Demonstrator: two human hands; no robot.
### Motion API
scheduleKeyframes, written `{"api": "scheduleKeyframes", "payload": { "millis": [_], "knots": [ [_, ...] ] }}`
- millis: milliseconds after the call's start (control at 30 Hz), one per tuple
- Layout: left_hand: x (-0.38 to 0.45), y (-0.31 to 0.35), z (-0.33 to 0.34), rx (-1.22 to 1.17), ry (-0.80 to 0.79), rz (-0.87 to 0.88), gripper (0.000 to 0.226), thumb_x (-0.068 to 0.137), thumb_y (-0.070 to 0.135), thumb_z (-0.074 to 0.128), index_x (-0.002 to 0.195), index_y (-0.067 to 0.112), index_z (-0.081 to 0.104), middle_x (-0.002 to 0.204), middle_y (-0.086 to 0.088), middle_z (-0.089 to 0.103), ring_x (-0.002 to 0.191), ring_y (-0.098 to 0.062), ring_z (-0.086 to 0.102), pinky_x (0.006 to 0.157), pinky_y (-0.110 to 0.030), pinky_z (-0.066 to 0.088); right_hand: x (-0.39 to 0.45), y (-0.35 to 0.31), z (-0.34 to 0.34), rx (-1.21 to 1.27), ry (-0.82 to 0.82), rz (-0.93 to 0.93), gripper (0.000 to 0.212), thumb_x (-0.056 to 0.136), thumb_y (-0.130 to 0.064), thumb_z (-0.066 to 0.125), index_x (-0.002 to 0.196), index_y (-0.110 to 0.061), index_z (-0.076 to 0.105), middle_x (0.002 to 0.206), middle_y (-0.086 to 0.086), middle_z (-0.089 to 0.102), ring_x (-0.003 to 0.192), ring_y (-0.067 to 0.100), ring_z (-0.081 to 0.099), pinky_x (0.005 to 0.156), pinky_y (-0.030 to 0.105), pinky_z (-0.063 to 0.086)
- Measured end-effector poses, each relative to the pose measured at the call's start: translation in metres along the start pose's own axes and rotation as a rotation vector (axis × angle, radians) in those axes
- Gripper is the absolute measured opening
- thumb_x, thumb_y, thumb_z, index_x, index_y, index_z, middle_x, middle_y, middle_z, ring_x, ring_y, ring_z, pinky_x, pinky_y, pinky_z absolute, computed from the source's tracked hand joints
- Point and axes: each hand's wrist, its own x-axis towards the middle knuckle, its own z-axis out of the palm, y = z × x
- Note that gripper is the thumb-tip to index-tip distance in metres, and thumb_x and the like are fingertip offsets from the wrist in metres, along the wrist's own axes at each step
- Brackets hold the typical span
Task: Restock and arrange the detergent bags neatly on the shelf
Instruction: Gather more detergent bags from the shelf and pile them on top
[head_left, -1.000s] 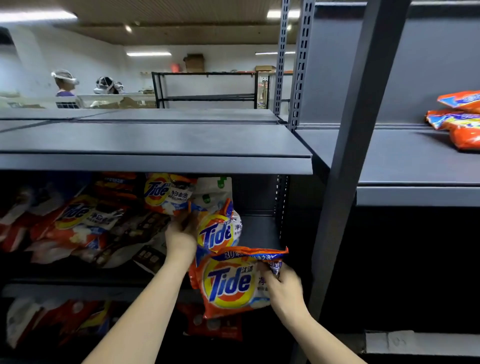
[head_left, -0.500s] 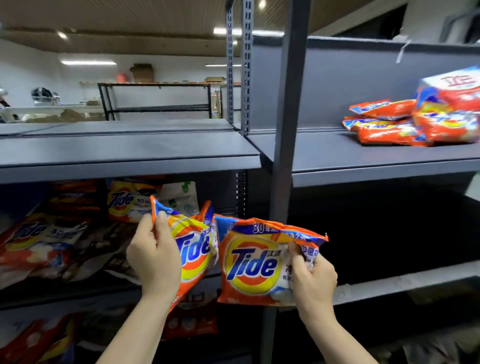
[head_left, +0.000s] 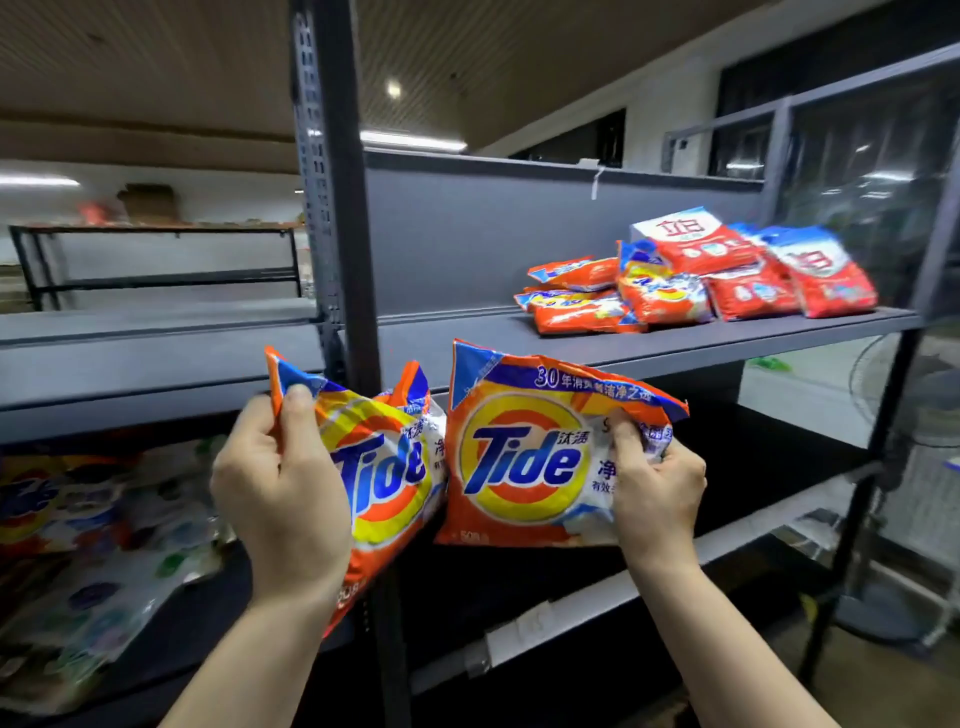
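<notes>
My left hand (head_left: 280, 483) has its thumb pressed on the top corner of a Tide bag (head_left: 379, 467) with the fingers curled behind it, gripping it upright at lower centre of the frame. My right hand (head_left: 654, 488) pinches the right edge of a second Tide bag (head_left: 524, 457), thumb on the front, fingers wrapped behind; this bag faces me squarely, just beside the first and touching it at the lower edge. Both forearms rise from the bottom of the frame.

Behind the bags stands a grey shelf post (head_left: 337, 182). The grey shelf (head_left: 675, 345) at centre right carries a pile of detergent bags (head_left: 696, 286) towards its right end, orange ones flat, red and white ones leaning. At lower left, a darker shelf holds more bags (head_left: 78, 530), blurred. Ceiling lights glow in the upper left.
</notes>
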Motion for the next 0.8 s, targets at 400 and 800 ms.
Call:
{"api": "scheduleKeyframes", "payload": {
  "millis": [400, 800],
  "knots": [
    [-0.029, 0.049, 0.235, -0.160, 0.195, -0.041, 0.036, 0.091, 0.033, 0.045, 0.057, 0.022, 0.041, 0.052, 0.009, 0.042, 0.052, -0.008, 0.036, 0.057, -0.032, 0.034, 0.226, 0.049, -0.121, 0.042, 0.093, -0.106, 0.033, 0.074, -0.052, 0.066, 0.052, -0.027, 0.061, 0.051, -0.010, 0.061, 0.056, 0.019, 0.062, 0.065, 0.042, 0.053],
    [0.023, 0.039, 0.402, -0.184, 0.193, -0.241, 0.030, 0.088, 0.019, 0.043, 0.058, 0.020, 0.041, 0.058, 0.008, 0.043, 0.055, -0.010, 0.039, 0.062, -0.027, 0.035, 0.356, 0.069, -0.166, 0.196, 0.324, -0.186, 0.034, 0.083, -0.038, 0.069, 0.052, -0.026, 0.062, 0.050, -0.021, 0.060, 0.049, -0.006, 0.054, 0.059, 0.027, 0.049]
  ]
}}
